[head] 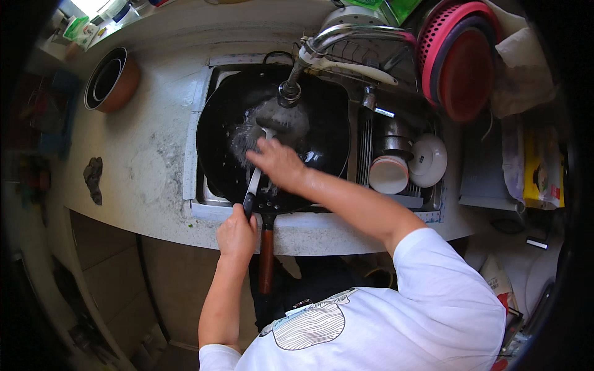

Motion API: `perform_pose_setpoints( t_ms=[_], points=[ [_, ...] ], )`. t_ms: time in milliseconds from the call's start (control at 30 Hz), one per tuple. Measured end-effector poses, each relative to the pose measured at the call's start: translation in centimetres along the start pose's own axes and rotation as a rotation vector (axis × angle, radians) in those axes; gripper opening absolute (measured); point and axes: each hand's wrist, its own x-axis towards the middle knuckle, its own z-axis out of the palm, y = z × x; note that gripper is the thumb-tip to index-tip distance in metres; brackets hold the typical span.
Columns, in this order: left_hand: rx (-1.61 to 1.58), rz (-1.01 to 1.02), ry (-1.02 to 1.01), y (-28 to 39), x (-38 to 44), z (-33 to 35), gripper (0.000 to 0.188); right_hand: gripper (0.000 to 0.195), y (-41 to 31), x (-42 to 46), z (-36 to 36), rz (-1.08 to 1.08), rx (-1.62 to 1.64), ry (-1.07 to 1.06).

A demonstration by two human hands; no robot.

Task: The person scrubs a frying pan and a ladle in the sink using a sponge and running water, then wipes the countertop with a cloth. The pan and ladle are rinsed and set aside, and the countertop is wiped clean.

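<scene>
My left hand (236,234) grips the black handle of a metal utensil (254,183), which points up into a large black wok (325,181). My right hand (278,164) is over the wok at the utensil's upper part, with its fingers spread; whether it touches the metal is hard to tell. The wok rests over the sink, its brown wooden handle (266,262) reaching past the counter's front edge. Under the faucet head (289,94), water splashes in the wok. The utensil's far end is partly hidden by splashing water and my right hand.
Right of the wok, a rack holds a bowl (389,176), white plates (429,160) and metal pots (394,139). Colanders (466,69) lean behind. A white-handled brush or utensil (362,69) lies behind the faucet. On the left counter are a brown pot (125,83) and a grey rag (93,178).
</scene>
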Motion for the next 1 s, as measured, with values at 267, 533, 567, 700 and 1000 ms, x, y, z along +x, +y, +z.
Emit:
perform_pose_setpoints(
  t_ms=[267,533,567,700,1000],
  points=[
    [-0.028,0.035,-0.023,-3.6,-3.7,1.2,0.024,0.038,9.7,4.1,3.4,0.175,0.243,-0.169],
    [-0.281,-0.169,0.048,-5.4,-8.2,0.8,0.022,0.028,9.6,4.2,6.1,0.483,0.17,-0.026],
    [-0.348,-0.179,0.054,-5.4,-8.2,0.8,0.021,0.028,9.8,3.8,5.9,0.414,0.149,-0.143],
    [-0.579,-0.234,0.095,-5.5,-8.1,-0.1,0.02,0.029,8.1,1.8,3.3,0.063,0.023,-0.454],
    [-0.934,-0.304,0.171,-6.5,-8.3,0.1,0.02,0.039,2.6,1.1,1.2,-0.161,0.464,-0.703]
  ],
)
